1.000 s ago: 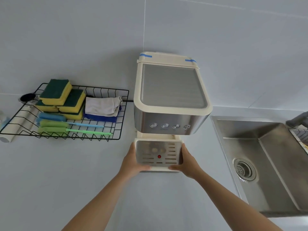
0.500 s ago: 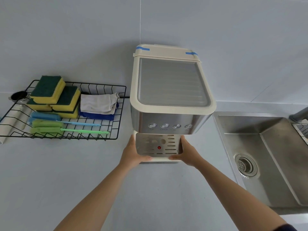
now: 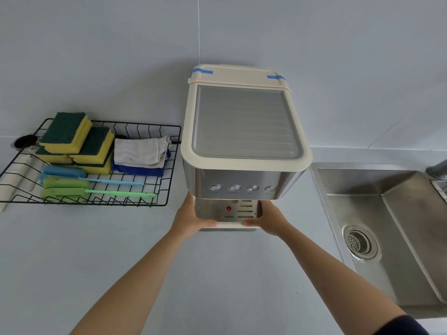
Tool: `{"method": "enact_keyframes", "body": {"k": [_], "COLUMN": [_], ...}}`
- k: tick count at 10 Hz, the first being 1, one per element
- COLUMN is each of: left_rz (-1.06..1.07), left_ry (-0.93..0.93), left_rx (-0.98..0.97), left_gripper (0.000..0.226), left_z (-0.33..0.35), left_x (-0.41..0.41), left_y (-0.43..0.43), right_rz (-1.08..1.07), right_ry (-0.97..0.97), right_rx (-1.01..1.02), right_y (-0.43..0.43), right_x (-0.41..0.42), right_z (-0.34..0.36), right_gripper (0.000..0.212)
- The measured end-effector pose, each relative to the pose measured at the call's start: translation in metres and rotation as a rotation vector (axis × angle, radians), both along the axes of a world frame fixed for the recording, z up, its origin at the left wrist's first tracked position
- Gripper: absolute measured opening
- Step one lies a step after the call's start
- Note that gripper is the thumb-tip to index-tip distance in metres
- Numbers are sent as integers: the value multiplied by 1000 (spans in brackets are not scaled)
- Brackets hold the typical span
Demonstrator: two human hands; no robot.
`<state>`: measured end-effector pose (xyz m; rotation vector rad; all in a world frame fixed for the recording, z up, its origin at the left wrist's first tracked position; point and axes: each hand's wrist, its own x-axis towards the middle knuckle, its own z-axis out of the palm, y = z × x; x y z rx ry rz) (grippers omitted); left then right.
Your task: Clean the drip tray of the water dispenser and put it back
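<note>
From the head camera, the drip tray sat at the foot of the water dispenser. Most of it was tucked under the button panel, and only its front lip stuck out toward the person. Its long side ran left to right, across the person's body.

The left hand gripped the tray's left end and the right hand its right end. Each thumb was hooked over the front lip; the fingers ran along the sides and were partly hidden. Both hands were equally near, one at each short end, with the tray straight ahead between them. Whichever way the tray goes next, it would probably have to slide straight along the line from the person to the wall, kept level and square to the slot.

There were one tray with one red dot, one dispenser with four buttons, and two strips of blue tape. To the left, one wire rack stood on the counter. It held four sponges that could be made out, three brush heads, one blue and two green, and a white cloth on a blue one. One sink lay to the right.
</note>
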<state>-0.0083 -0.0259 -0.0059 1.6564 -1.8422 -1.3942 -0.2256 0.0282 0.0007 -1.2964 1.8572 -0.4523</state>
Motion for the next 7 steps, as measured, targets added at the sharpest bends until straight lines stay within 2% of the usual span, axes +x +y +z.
{"method": "enact_keyframes", "body": {"k": [3, 5, 6, 7], "left_rz": [-18, -48, -58, -38], "left_ry": [-3, -161, -199, -189], "left_rx": [-55, -171, -175, -228], "left_gripper": [81, 75, 74, 71], "left_z": [4, 16, 21, 27], "left_x": [0, -3, -1, 7], "left_y": [6, 23, 33, 48], "right_rz": [-35, -57, -6, 75], "right_ry": [-12, 64, 58, 34], "right_rx": [-26, -144, -207, -207], "right_y": [4, 19, 28, 44], "right_x": [2, 15, 18, 20], "right_z": [2, 8, 17, 33], "right_gripper": [58, 50, 53, 67]}}
